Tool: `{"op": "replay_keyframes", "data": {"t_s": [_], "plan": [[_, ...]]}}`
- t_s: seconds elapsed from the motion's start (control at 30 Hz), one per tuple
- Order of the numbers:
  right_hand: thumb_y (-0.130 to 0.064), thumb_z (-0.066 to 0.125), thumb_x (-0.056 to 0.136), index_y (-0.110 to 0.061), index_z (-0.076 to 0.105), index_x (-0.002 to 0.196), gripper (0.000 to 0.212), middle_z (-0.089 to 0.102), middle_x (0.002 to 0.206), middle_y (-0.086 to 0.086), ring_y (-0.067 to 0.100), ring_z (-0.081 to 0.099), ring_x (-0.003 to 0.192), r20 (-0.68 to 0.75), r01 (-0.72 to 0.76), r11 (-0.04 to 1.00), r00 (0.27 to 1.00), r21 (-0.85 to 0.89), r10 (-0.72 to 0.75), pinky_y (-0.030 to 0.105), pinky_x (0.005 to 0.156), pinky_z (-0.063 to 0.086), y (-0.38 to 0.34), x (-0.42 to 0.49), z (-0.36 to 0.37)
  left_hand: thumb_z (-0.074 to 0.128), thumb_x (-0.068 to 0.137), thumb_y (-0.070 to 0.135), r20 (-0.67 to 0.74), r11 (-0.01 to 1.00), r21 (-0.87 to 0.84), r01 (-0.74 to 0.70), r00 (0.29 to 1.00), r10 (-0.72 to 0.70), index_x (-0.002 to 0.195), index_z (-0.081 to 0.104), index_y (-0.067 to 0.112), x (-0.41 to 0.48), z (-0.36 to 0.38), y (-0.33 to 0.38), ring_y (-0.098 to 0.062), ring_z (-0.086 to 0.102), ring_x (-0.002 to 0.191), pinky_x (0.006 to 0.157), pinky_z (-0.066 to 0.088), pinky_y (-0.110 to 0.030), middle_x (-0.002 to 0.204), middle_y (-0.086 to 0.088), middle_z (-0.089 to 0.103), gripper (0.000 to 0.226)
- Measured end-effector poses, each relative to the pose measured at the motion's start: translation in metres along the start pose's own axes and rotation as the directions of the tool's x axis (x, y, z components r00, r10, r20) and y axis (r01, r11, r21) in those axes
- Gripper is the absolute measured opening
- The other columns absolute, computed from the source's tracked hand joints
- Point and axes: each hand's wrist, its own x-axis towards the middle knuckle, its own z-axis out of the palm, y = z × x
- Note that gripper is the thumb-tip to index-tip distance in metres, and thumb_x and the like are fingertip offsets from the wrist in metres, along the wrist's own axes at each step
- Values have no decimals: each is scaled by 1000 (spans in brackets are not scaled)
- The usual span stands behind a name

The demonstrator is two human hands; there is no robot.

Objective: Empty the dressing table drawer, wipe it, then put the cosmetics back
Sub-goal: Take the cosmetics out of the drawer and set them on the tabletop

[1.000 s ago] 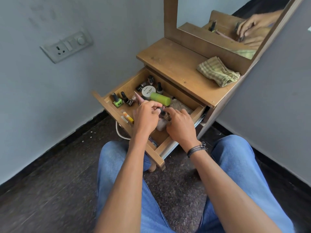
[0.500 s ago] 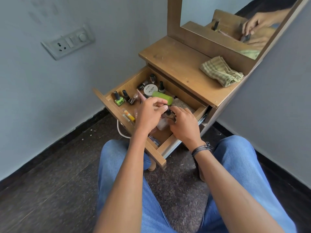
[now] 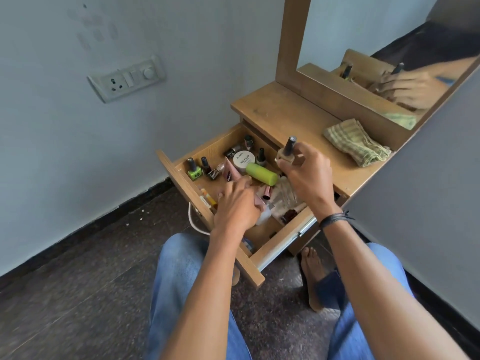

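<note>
1. Locate the left hand (image 3: 236, 206) nearest, low in the open drawer (image 3: 181, 189), knuckles up, fingers curled down among the items, fingertips near a pink tube (image 3: 229, 171). Record its grip as undetermined: cannot tell from this angle whether anything is pinched beneath it.
2. Locate the right hand (image 3: 307, 175) just beyond, held above the drawer's far right corner. Confirm a closed grip, with fingers and thumb wrapped round a nail polish bottle (image 3: 285, 157).
3. Read the bottle's orientation: upright, long axis near vertical, dark cap on top and leaning slightly away, beige body down in the fingers. Place it in the air, clear of the drawer contents and near the edge of the table top (image 3: 280, 113).
4. Count the drawer as mostly full:
   - a green tube (image 3: 261, 174) lying flat, long axis running left to right
   - a white jar (image 3: 243, 159) just behind it
   - a green nail polish bottle (image 3: 194, 170) standing by the front panel
   - several more dark-capped bottles at the back
5. Check the table top: only a crumpled checked cloth (image 3: 357, 141) visible on it, no cosmetics set out.
6. Judge progress as early: stage 1 of 3, emptying, barely under way. Treat wiping and returning the cosmetics as not yet begun.
</note>
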Motion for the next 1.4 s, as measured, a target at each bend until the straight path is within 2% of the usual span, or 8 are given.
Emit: {"op": "replay_keyframes", "data": {"t_s": [0.27, 0.33, 0.47, 0.87, 0.97, 1.1, 1.27, 1.4], "plan": [[-25, 78, 86, -20, 73, 107, 22, 72, 100, -4, 14, 67, 86, 28, -26, 999, 999, -48, 27, 32, 78, 57, 1, 5, -9, 72, 91, 35, -54, 999, -6, 44, 998, -44, 125, 65, 19, 0, 3, -3, -34, 46, 128, 103, 46, -53, 149, 5, 33, 38], [-23, 78, 88, -19, 71, 108, 22, 71, 100, -3, 13, 67, 84, 93, 19, 998, 996, -66, -13, 31, 77, 59, 5, -15, 1, 72, 91, 35, -80, 997, -26, 70, 994, -72, 119, 65, 18, 0, 3, -2, -35, 53, 119, 89, 53, -47, 145, 2, 33, 33], [-23, 78, 86, -18, 68, 103, 20, 69, 103, -5, 17, 67, 85, 195, 57, 983, 981, -174, -22, 38, 76, 58, 17, -43, 21, 67, 94, 28, -104, 996, -29, 85, 991, -87, 110, 63, 15, -1, 4, 0, -33, 59, 105, 63, 40, -33, 134, 1, 37, 21], [-28, 76, 87, -25, 65, 109, 25, 71, 109, -4, 20, 66, 96, 317, 28, 972, 947, -233, 49, 36, 81, 53, 15, -53, 24, 64, 96, 12, -223, 979, -139, 150, 958, -178, 109, 72, 9, -5, -9, 9, -27, 65, 101, 59, 40, -22, 136, -5, 44, 15], [-25, 73, 87, -24, 64, 111, 26, 71, 107, -2, 23, 67, 97, 370, 53, 961, 927, -270, 53, 40, 82, 55, 16, -52, 18, 63, 97, 15, -273, 985, -105, 134, 949, -158, 110, 72, 7, -5, -7, 8, -27, 59, 110, 75, 51, -30, 138, -5, 46, 18], [-25, 70, 86, -26, 63, 116, 32, 71, 109, 2, 30, 67, 99, 447, 95, 926, 891, -366, 85, 42, 81, 55, 15, -52, 11, 59, 99, 27, -337, 999, 51, 17, 942, 1, 120, 71, 10, -1, 0, 7, -22, 40, 127, 105, 39, -36, 138, -1, 54, 29], [-20, 70, 86, -29, 63, 131, 46, 72, 116, 4, 30, 68, 107, 539, 129, 912, 835, -390, 112, 44, 88, 57, 13, -49, 2, 53, 97, 15, -79, 985, 166, -50, 995, 64, 134, 60, 11, 1, 5, 10, -32, 10, 154, 124, 11, -57, 155, -6, 44, 38], [-6, 65, 83, -25, 61, 139, 59, 71, 124, 1, 23, 66, 116, 600, 148, 921, 793, -362, 109, 40, 97, 55, 13, -44, -11, 43, 93, 2, 55, 981, 185, -65, 997, 56, 151, 41, 17, -4, 3, 15, -30, -12, 155, 117, -17, -57, 164, -4, 28, 60]]}}
